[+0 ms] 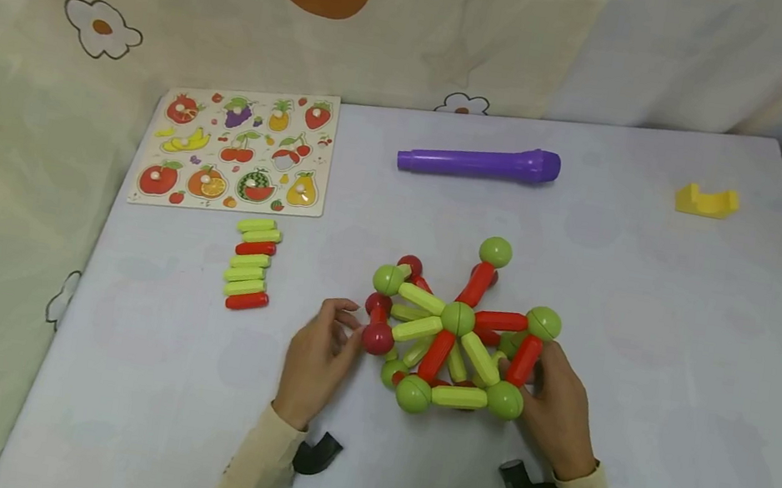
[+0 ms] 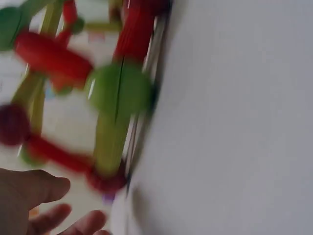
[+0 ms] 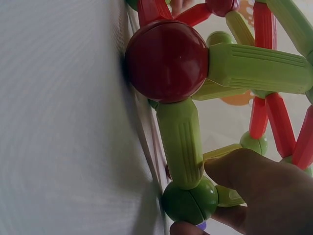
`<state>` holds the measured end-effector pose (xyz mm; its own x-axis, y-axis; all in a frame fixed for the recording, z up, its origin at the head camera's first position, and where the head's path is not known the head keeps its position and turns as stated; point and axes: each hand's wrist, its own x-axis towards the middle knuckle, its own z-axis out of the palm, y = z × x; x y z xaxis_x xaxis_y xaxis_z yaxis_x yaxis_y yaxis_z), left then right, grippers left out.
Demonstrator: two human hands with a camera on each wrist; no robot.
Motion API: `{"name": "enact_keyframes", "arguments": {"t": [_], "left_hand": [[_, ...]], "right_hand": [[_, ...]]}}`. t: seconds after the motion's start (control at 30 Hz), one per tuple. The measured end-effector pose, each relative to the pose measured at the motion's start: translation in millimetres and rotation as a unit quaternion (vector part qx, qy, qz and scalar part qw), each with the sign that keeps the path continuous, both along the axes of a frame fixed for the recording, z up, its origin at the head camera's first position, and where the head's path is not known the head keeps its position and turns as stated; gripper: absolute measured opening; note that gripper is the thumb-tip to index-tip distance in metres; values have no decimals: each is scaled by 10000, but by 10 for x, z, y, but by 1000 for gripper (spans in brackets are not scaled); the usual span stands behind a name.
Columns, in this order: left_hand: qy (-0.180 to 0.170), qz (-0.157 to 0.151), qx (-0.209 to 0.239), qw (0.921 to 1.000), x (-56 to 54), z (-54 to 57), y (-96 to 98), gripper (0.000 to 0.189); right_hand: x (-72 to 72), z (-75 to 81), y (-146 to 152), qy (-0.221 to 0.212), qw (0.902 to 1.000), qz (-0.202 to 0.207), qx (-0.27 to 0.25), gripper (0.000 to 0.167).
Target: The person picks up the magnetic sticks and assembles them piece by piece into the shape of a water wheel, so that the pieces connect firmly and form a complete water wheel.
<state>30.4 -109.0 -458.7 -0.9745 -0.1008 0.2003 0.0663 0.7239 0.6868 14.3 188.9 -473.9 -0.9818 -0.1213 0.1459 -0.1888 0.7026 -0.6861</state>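
Note:
A frame of red and lime-green rods joined by green and dark red balls, a magnetic building-stick model [image 1: 458, 319], stands on the table in front of me. At its left side is my left hand [image 1: 316, 363], fingers loosely bent near a dark red ball [image 1: 378, 339]. The left wrist view has that hand's thumb and fingers spread, with a gap to the model. My right hand [image 1: 559, 408] holds the model's right side. Up close in the right wrist view, its thumb and fingers are around a low green ball [image 3: 190, 200] and the rod ends there.
Several loose red and lime rods [image 1: 248, 274] lie in a column to the left. Behind them is a fruit peg puzzle board [image 1: 140, 194]. A purple toy microphone [image 1: 479, 163] lies at the back, and a yellow notched block [image 1: 705, 203] sits back right.

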Motion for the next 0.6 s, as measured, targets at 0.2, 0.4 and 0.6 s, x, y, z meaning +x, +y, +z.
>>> {"name": "enact_keyframes", "arguments": {"t": [0.2,0.4,0.6], "left_hand": [[481,595,-1776,9811,18,76,-679,33],[35,354,-2401,9701,28,101,-973,32],[158,-1,-1971,9803,-18,148,-934,27]], "right_hand": [[1,13,6,10,10000,-51,48,36],[5,-3,19,1,10000,-41,39,36],[1,-13,10,38,10000,-36,-12,35]]}}
